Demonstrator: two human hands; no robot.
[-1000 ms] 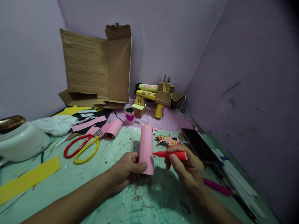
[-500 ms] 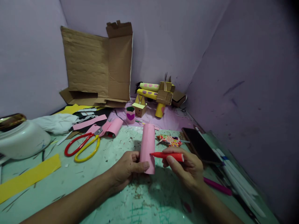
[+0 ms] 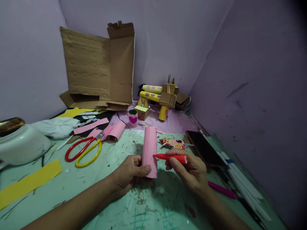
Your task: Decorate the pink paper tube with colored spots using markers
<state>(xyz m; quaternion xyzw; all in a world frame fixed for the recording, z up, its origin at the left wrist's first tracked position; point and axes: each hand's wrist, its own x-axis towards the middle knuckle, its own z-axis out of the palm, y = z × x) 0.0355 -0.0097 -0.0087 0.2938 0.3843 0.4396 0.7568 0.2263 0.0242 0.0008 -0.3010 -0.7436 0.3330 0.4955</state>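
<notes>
My left hand point(image 3: 134, 171) is closed round the lower part of a pink paper tube point(image 3: 150, 148), its thumb across the front. The tube stands nearly upright above the table. In my right hand point(image 3: 189, 167) is a red marker point(image 3: 174, 157), held between thumb and fingers, with its tip at the tube's right side. Whether the tip touches the paper, I cannot tell. No clear mark shows on the tube. Just behind my right hand lies a colourful patterned piece point(image 3: 174, 143), and a magenta marker point(image 3: 223, 190) is beside my wrist.
Scissors point(image 3: 87, 151) with red and yellow handles lie on the left, near pink paper point(image 3: 92, 125) and a yellow strip point(image 3: 31, 184). A phone point(image 3: 205, 148) rests at the right. Behind stand a pink cup point(image 3: 133, 118), cardboard animal figures point(image 3: 168, 99) and a cardboard sheet point(image 3: 96, 67).
The whole view has shifted slightly, so everything appears a little further left. Both hands keep their holds on the tube and the marker, and the tip stays by the tube's right side.
</notes>
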